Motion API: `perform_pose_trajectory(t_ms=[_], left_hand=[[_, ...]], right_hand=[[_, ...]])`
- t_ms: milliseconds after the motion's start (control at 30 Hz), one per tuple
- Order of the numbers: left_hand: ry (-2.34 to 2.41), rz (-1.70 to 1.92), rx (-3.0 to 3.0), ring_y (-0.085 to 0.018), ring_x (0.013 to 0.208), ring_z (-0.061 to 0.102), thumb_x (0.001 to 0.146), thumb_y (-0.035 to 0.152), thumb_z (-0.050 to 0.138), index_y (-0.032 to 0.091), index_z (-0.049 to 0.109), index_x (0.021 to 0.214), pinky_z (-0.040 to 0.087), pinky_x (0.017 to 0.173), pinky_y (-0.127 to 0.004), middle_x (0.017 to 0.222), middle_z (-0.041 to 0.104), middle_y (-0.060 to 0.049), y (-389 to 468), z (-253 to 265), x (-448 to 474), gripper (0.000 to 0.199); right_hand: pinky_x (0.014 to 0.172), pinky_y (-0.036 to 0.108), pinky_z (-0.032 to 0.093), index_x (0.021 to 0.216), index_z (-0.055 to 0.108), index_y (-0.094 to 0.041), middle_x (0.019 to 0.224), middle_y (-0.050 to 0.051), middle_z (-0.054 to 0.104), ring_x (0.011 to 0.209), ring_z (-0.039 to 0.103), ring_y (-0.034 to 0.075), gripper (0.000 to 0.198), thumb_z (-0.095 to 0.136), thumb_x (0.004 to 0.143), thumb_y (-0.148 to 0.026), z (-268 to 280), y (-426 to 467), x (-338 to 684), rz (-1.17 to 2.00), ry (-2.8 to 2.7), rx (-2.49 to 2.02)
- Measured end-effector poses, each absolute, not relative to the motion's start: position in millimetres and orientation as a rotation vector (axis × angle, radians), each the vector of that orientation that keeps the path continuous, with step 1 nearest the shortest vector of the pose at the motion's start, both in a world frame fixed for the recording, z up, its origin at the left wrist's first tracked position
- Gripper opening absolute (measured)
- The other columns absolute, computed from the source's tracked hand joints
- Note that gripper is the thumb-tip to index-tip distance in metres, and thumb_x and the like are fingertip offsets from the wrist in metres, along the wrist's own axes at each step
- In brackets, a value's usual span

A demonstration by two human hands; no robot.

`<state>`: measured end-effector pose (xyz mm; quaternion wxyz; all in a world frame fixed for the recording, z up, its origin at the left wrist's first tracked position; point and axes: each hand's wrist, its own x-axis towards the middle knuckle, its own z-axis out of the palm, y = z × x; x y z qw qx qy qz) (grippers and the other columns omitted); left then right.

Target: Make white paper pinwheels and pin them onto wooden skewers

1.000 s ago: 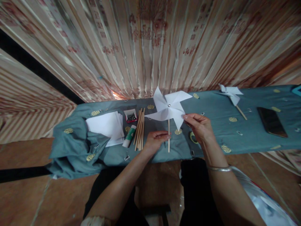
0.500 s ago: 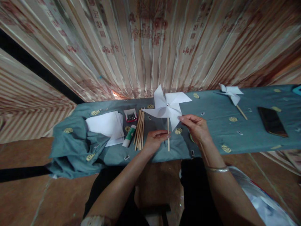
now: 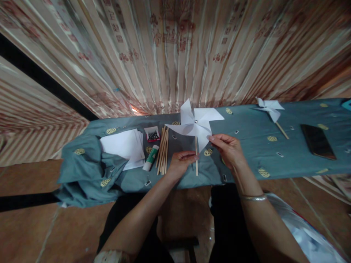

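A white paper pinwheel (image 3: 202, 128) stands upright before me, its blades joined by a shiny pin at the centre. Its thin wooden stick (image 3: 196, 168) is pinched between the thumb and fingers of my left hand (image 3: 181, 163). My right hand (image 3: 228, 147) pinches the edge of the lower right blade with thumb and forefinger. Just left of my left hand lies a bundle of wooden sticks (image 3: 162, 151). Beside it are a green and white glue stick (image 3: 150, 157) and a small open box of dark metal pins (image 3: 152, 135).
White paper sheets (image 3: 123, 144) are stacked at the left on the blue-green cloth (image 3: 246, 153). Another paper pinwheel (image 3: 270, 107) lies at the back right, near a dark phone-like object (image 3: 318, 141). A patterned curtain (image 3: 175, 54) hangs behind the table.
The pinwheel's blades have turned very slightly. Both hands keep the same grip and place.
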<state>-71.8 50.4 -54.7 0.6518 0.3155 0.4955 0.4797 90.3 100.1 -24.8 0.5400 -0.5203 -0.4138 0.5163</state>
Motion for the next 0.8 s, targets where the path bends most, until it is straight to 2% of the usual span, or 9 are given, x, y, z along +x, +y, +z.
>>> perform_pose_trajectory(t_ms=[200, 467, 800], left_hand=[[1.126, 1.095, 0.697, -0.019, 0.074, 0.069, 0.045, 0.040, 0.091, 0.015, 0.078, 0.074, 0.053, 0.079, -0.031, 0.074, 0.077, -0.006, 50.8, -53.9, -71.4, 0.041], [1.140, 1.082, 0.728, -0.024, 0.081, 0.071, 0.047, 0.041, 0.092, 0.016, 0.078, 0.077, 0.054, 0.081, -0.034, 0.078, 0.077, -0.007, 51.3, -54.7, -72.3, 0.042], [1.131, 1.097, 0.702, -0.021, 0.078, 0.070, 0.045, 0.041, 0.092, 0.015, 0.078, 0.075, 0.054, 0.082, -0.033, 0.078, 0.077, -0.007, 50.3, -52.7, -71.3, 0.042]], right_hand=[[0.057, 0.024, 0.043, 0.058, 0.073, -0.023, 0.058, -0.003, 0.065, 0.055, 0.052, 0.009, 0.029, 0.092, 0.046, -0.042, -25.0, 99.3, 89.4, 1.261, -0.980, -1.227], [0.055, 0.025, 0.044, 0.058, 0.073, -0.023, 0.057, -0.003, 0.065, 0.053, 0.052, 0.009, 0.029, 0.092, 0.046, -0.042, -24.3, 100.3, 92.0, 1.279, -0.974, -1.225], [0.055, 0.024, 0.043, 0.057, 0.073, -0.023, 0.057, -0.003, 0.064, 0.053, 0.052, 0.009, 0.031, 0.093, 0.045, -0.044, -23.2, 98.5, 89.1, 1.329, -0.968, -1.213]])
